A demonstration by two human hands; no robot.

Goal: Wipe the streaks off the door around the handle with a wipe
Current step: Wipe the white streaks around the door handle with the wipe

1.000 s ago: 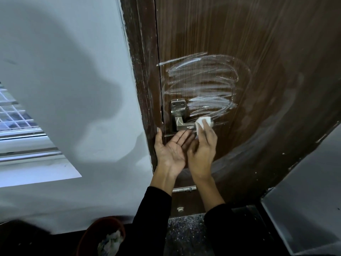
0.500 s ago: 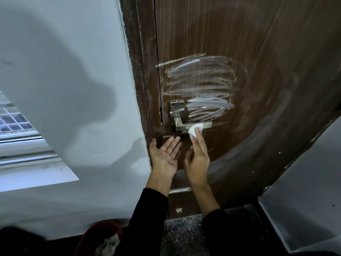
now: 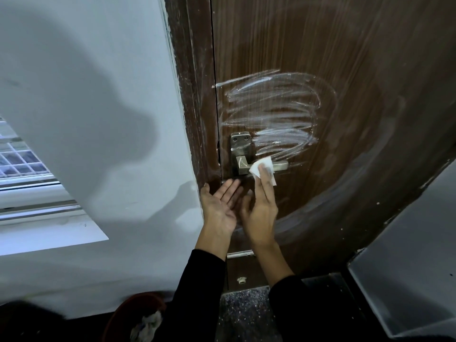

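White looping streaks (image 3: 271, 112) cover the dark brown door (image 3: 357, 70) above and right of the metal lever handle (image 3: 240, 155). My right hand (image 3: 260, 208) presses a small white wipe (image 3: 261, 166) against the lever with its fingertips. My left hand (image 3: 220, 206) is palm up with fingers spread, just below the handle plate, near the door's edge. It holds nothing. Both arms wear black sleeves.
A brown door frame (image 3: 195, 95) and a white wall (image 3: 98, 95) lie left of the door. A window with a grille (image 3: 22, 159) sits at the far left. A reddish bin (image 3: 133, 319) with crumpled material stands below. A grey panel (image 3: 414, 267) is at the lower right.
My right hand slid the wipe left along the lever, then slightly right and up again. My left hand dropped a little and stayed open.
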